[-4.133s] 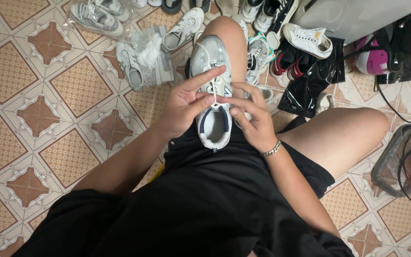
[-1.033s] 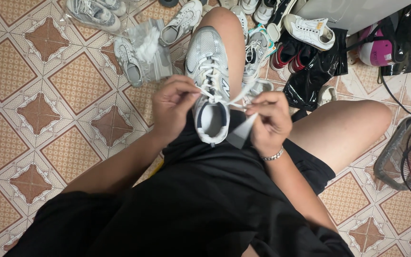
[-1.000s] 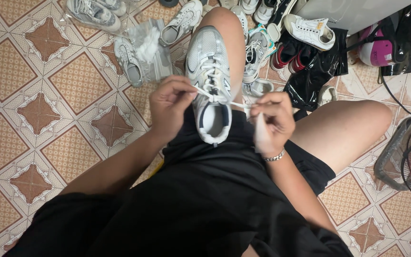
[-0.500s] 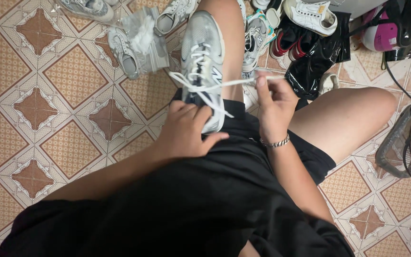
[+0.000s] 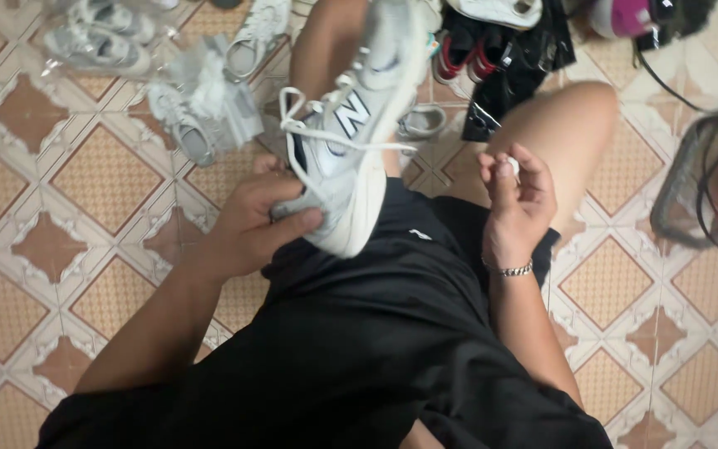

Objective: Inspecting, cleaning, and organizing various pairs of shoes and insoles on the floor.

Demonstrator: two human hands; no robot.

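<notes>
Patterned tile floor (image 5: 68, 175) is carrying 2 grey sneakers (image 5: 97, 46) at the far left, well beyond the left hand's fingers, and 1 pale sneaker in crumpled clear wrapping (image 5: 201, 112) lying nearer, just beyond and left of those fingers. Left hand (image 5: 255, 220) is gripping the heel end of a white sneaker (image 5: 355, 141); its fingers (image 5: 297, 224) are wrapping closed around the heel, thumb on the near side. The sneaker is lying tilted on the person's left thigh, toe pointing away, loose white laces (image 5: 326, 137) trailing across its tongue. Right of it, right hand (image 5: 517, 204) is hovering above the right thigh, apart from the sneaker; its fingers (image 5: 500, 170) are pinching narrow on a small white piece, kind unclear. A beaded bracelet (image 5: 515, 269) is circling that wrist. Beyond these fingers, black and red shoes (image 5: 492, 58) are lying piled. At far right, a wire fan guard (image 5: 700, 179) is standing.
</notes>
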